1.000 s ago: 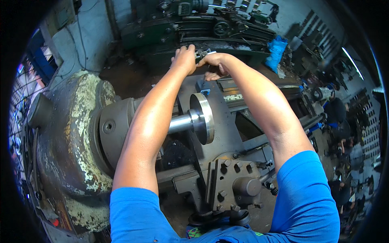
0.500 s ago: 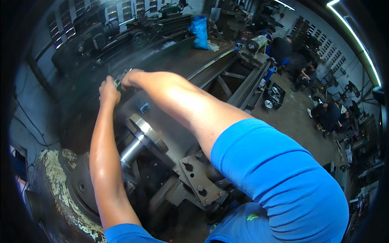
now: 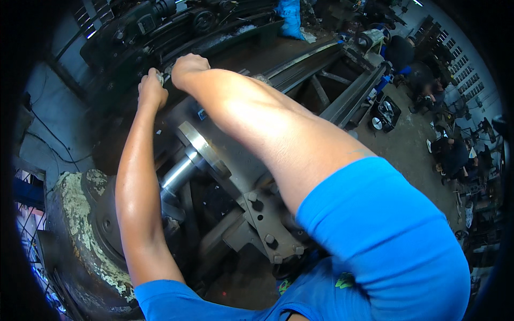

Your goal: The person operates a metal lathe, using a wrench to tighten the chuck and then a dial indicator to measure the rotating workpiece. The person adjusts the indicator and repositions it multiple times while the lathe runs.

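Both arms stretch across a lathe, past a shiny flanged metal workpiece [image 3: 179, 172] with a round shaft and a disc. My left hand [image 3: 153, 91] is closed, fingers curled over a small pale bit of something at its tip. Right beside it, my right hand [image 3: 189, 68] is bent over in a fist. A small dark piece shows between the two hands, but its kind cannot be made out. Below and nearer lies the tool holder block [image 3: 270, 227] with several bolts, apart from both hands.
The headstock with peeling paint [image 3: 80, 230] stands at the near left. Lathe bed rails [image 3: 305, 67] run away to the right. A second lathe [image 3: 203, 24] and a blue sack [image 3: 289, 18] are at the back. People [image 3: 452, 158] crouch at the far right. A black tray [image 3: 386, 113] sits on the floor.
The view has tilted downward, so the scene sits higher at the back. My right hand has turned over into a fist, and the pale thing between the hands shows less.
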Motion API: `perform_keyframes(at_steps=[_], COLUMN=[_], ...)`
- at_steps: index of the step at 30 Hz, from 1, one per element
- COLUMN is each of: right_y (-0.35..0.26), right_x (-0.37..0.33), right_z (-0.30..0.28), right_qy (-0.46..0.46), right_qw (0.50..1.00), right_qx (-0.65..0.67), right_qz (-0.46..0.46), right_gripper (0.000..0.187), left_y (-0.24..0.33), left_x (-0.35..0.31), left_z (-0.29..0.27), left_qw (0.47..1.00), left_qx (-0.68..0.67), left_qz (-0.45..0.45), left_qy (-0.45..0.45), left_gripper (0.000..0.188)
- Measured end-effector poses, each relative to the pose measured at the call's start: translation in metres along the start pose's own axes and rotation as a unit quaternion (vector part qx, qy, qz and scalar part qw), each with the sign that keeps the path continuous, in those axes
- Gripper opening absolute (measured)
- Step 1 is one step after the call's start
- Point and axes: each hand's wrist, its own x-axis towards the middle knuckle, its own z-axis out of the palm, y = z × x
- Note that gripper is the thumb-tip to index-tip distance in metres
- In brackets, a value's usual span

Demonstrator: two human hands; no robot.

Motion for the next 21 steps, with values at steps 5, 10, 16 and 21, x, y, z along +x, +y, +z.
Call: perform_keyframes(at_steps=[5, 10, 16, 21], right_y=[0.000, 0.025, 0.046, 0.042], right_x=[0.011, 0.029, 0.022, 0.030], right_z=[0.011, 0.002, 0.018, 0.018], right_qy=[0.034, -0.315, -0.282, -0.249], right_qw=[0.999, 0.820, 0.610, 0.582], right_qx=[0.003, 0.473, 0.725, 0.752], right_qz=[-0.006, 0.070, 0.151, 0.185], right_gripper=[0.032, 0.061, 0.050, 0.042], left_y=[-0.001, 0.009, 0.012, 0.012], left_x=[-0.001, -0.009, -0.015, -0.016], left_z=[-0.003, -0.010, -0.016, -0.016], left_qw=[1.000, 0.999, 0.999, 1.000], left_qx=[0.021, -0.013, -0.024, -0.020], left_qz=[0.014, -0.040, -0.035, -0.024], left_qy=[-0.005, -0.033, -0.013, -0.003], left_gripper=[0.050, 0.054, 0.054, 0.053])
